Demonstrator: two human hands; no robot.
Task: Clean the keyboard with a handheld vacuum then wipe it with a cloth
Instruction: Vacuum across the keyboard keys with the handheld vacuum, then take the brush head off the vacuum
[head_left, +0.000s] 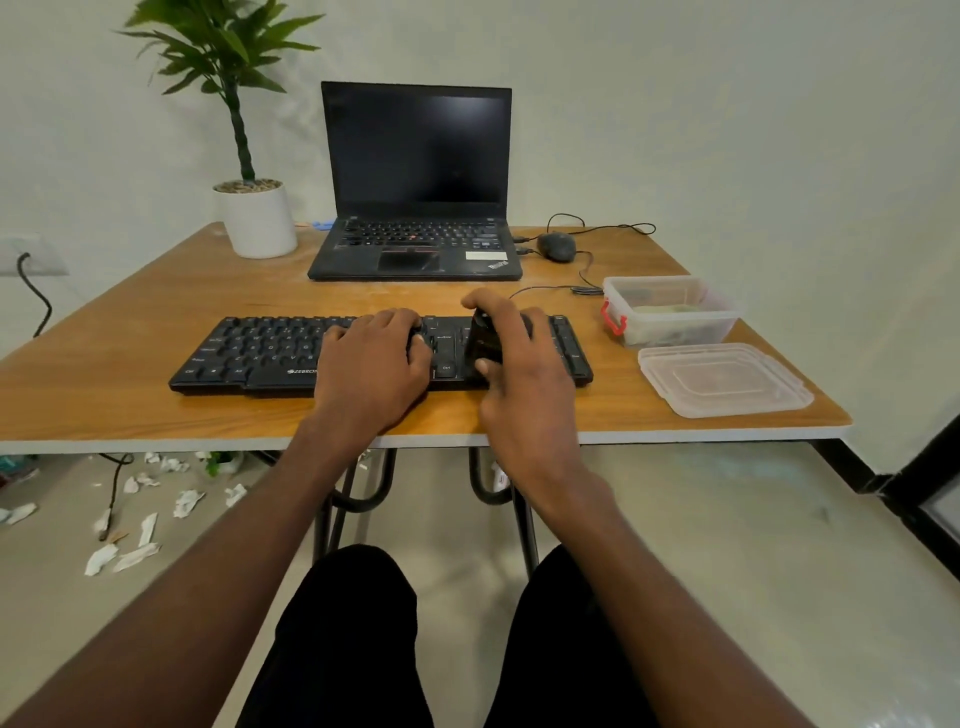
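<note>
Head view: a flat black plastic keyboard (260, 353) lettered "ZEBRON…" lies along the wooden table's (130, 395) near edge. The left hand (371, 358) rests flat on its keys; the right hand (511, 358) grips a small black handheld vacuum (485, 340) there. Behind stands a black ThinkPad laptop (415, 182).

A black keyboard (291, 353) lies flat across the middle of the frame, parallel to the wooden table's near edge – its right half is partly covered. On that right half stands a small black handheld vacuum (484, 340), upright on the keys – its shape is mostly hidden.
</note>
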